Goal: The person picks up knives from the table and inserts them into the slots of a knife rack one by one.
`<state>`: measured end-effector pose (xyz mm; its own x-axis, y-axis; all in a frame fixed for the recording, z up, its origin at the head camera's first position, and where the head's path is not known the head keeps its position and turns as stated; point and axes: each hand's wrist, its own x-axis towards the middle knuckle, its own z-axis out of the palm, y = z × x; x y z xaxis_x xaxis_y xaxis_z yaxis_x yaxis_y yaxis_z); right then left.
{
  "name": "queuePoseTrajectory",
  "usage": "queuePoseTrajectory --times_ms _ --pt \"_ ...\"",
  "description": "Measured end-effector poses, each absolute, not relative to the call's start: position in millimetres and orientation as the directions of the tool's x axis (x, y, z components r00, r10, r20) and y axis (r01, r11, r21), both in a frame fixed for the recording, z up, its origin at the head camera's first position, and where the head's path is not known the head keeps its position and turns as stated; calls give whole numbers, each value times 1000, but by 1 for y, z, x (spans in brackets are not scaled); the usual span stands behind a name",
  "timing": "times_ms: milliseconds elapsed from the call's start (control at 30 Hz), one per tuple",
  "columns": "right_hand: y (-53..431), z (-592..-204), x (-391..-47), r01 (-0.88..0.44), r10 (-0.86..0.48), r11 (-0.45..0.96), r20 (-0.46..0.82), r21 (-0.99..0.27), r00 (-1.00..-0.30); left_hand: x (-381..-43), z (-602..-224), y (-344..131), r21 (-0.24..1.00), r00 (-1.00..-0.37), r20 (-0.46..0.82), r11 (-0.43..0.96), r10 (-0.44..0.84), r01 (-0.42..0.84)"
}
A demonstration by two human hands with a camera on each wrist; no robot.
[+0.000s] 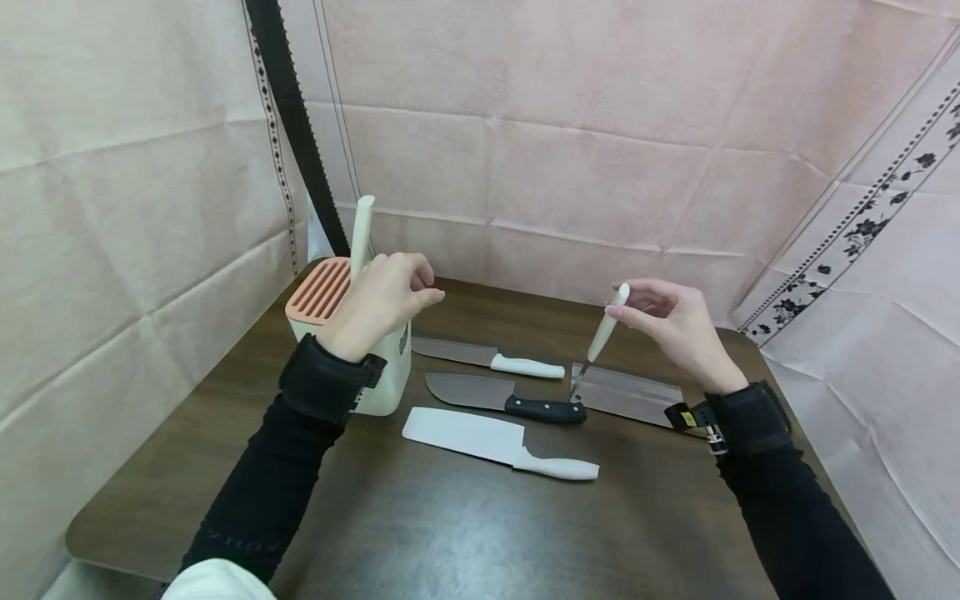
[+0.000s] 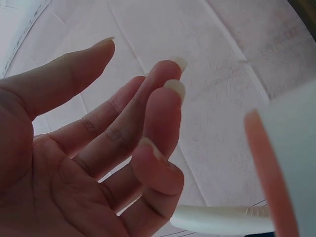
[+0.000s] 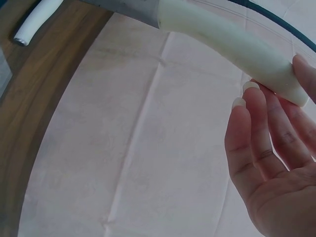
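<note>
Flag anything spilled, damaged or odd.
Nothing looks spilled or damaged. One mild oddity: the grey-bladed knife with a black handle, lying between the slim white-handled knife and the white rectangular cleaver; every other visible handle is pale.

Knife block (image 1: 393, 379) on table (image 1: 480, 533), left of knives (image 1: 474, 391)

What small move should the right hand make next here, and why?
Probably lift the pale-handled steel knife toward the cream, box-shaped block with a pink slotted top: the right hand pinches its handle near the end, blade downward, while another pale handle stands in the block and other slots show unfilled.
</note>
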<state>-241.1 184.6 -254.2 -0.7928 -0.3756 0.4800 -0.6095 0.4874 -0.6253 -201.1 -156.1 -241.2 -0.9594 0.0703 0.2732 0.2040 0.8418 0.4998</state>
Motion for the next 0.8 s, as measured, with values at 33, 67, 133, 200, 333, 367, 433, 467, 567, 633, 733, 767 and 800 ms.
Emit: queuePoseTrajectory --times_ms 33,67,133,200,333,367,433,467,567,633,733,767,800 --pt "185 -256 -245 -612 -380 481 479 -628 -791 -201 -241 -155 501 -959 274 840 73 207" --pt "185 -258 -249 -613 -384 476 478 -631 -790 -201 -242 -155 499 -959 275 841 74 208" --pt "185 -263 -257 -619 -396 462 477 -634 -784 -200 -243 -153 494 -960 270 845 74 204" --pt "185 -267 -265 -623 -404 456 476 -636 -781 -200 -244 -151 486 -963 260 851 73 196" --pt "178 -266 -267 -630 -411 450 480 -632 -775 -202 -246 -146 480 -968 239 856 82 191" --pt "177 -266 -267 -632 -412 446 482 -634 -773 -202 -247 -145 482 -967 238 854 88 196" --pt "173 -266 -269 -636 -413 437 486 -636 -770 -203 -248 -142 484 -965 242 849 100 210" --pt "172 -266 -269 -638 -414 432 488 -638 -768 -203 -249 -141 487 -964 244 846 107 217" --pt "167 -267 -271 -644 -421 420 492 -639 -762 -204 -251 -138 476 -963 248 852 109 219" --pt "164 -267 -273 -650 -427 418 495 -634 -757 -205 -252 -136 470 -964 242 856 111 216" --pt "160 -268 -274 -652 -432 410 494 -638 -754 -205 -255 -134 461 -966 232 861 116 214" --pt "159 -268 -274 -652 -432 412 493 -637 -755 -206 -256 -133 459 -966 229 862 121 216" --pt "158 -268 -274 -650 -432 414 491 -638 -757 -206 -257 -132 456 -966 227 863 125 219"
